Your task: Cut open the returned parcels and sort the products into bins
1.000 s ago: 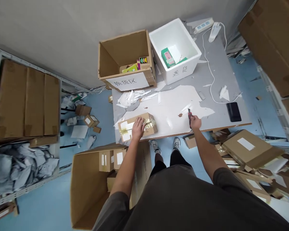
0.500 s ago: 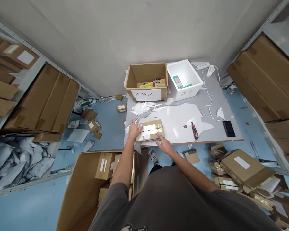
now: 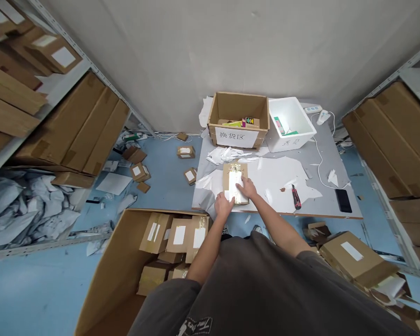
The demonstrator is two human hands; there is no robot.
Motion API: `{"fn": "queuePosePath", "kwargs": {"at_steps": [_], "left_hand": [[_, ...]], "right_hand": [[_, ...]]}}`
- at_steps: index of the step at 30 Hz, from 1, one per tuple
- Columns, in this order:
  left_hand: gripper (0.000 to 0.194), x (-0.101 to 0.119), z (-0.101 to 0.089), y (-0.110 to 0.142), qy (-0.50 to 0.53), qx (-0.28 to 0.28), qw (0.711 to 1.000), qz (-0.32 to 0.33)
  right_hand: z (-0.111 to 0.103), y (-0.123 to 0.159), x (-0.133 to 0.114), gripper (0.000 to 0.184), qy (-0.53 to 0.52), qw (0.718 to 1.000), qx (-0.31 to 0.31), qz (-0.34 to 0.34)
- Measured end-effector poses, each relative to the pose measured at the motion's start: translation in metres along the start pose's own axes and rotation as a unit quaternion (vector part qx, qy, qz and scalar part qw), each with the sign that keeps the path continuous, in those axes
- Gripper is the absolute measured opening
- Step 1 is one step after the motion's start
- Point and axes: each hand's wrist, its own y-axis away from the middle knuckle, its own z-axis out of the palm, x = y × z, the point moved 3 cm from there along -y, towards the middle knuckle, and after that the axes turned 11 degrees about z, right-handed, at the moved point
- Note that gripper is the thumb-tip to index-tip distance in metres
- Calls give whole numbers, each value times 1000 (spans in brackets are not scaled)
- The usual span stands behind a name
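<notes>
A taped cardboard box (image 3: 235,170) with a white label lies flat on the table, its long side pointing away from me. My left hand (image 3: 224,204) is closed on its near left corner, fingertips at the label's lower end. Over the box's right edge, my right hand (image 3: 247,187) grips with the thumb on the label; its other fingers are partly hidden. A red and black utility knife (image 3: 296,197) lies to the right of the box. Crumpled white paper scraps (image 3: 226,155) sit just beyond it.
On the table (image 3: 203,161) stand an open carton (image 3: 236,136) with a handwritten sign and a white foam box (image 3: 290,142). A phone (image 3: 343,200) lies at the right. A large carton (image 3: 108,261) of parcels is at my left; opened boxes (image 3: 359,261) pile up at my right.
The box has been turned from lying crosswise to pointing away from me. My left hand has moved to its near corner, my right onto its right edge. The camera view has shifted.
</notes>
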Motion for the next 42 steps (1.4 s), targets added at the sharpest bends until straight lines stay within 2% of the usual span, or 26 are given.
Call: {"fn": "queuePosePath", "kwargs": {"at_steps": [2, 5, 7, 10, 12, 14, 16, 17, 19, 21, 23, 25, 27, 29, 32, 33, 35, 37, 39, 42], "left_hand": [[72, 8, 6, 2, 16, 21, 999, -19], [84, 17, 10, -11, 37, 42, 998, 8], [88, 22, 13, -23, 42, 49, 998, 17], [94, 31, 17, -36, 39, 54, 998, -3], [99, 37, 18, -43, 36, 36, 998, -21], [106, 40, 14, -50, 32, 2, 999, -40], [102, 39, 5, -58, 45, -37, 997, -51], [94, 36, -1, -61, 64, -54, 995, -48], [65, 27, -14, -64, 117, -77, 990, -21], [42, 10, -28, -60, 146, -77, 986, 3], [45, -11, -38, -49, 154, -51, 987, 6], [58, -32, -45, -36, 153, 16, 988, -9], [74, -45, -46, -25, 122, 90, 988, -13], [80, -44, -40, -21, 69, 106, 991, 34], [59, -26, -24, -28, 24, 16, 986, 165], [50, -20, -19, -31, 24, -18, 981, 191], [36, -11, -15, -38, 42, -53, 979, 193], [30, -9, -18, -43, 69, -51, 983, 162], [37, -11, -23, -45, 98, -59, 984, 140], [45, -15, -30, -41, 112, -140, 973, 146]], "right_hand": [[-2, -4, -3, 71, 1, 1000, -11, -15], [2, 6, -3, 77, 12, 1000, -9, -8], [7, 19, 1, 78, 17, 1000, 18, 17], [15, 37, 8, 70, 4, 995, 76, 61], [19, 44, 11, 64, -16, 994, 86, 61], [18, 46, 13, 60, -27, 996, 70, 37], [14, 45, 15, 59, -21, 999, 46, 20], [12, 44, 15, 60, -13, 999, 33, 20], [7, 42, 13, 64, 10, 999, 17, 35], [4, 40, 7, 71, 38, 998, 20, 48], [3, 38, 0, 74, 51, 997, 31, 53], [2, 35, -4, 71, 25, 998, 31, 56], [0, 31, 1, 65, -53, 997, 17, 48], [-4, 27, 17, 62, -166, 986, -2, 35], [-9, 21, 56, 60, -320, 946, -18, 42], [-10, 20, 70, 60, -360, 931, -21, 53], [-6, 18, 94, 65, -422, 903, -27, 79], [2, 16, 111, 74, -443, 889, -33, 109], [14, 16, 117, 78, -400, 907, -35, 129], [29, 14, 106, 62, -254, 961, -32, 105]]}}
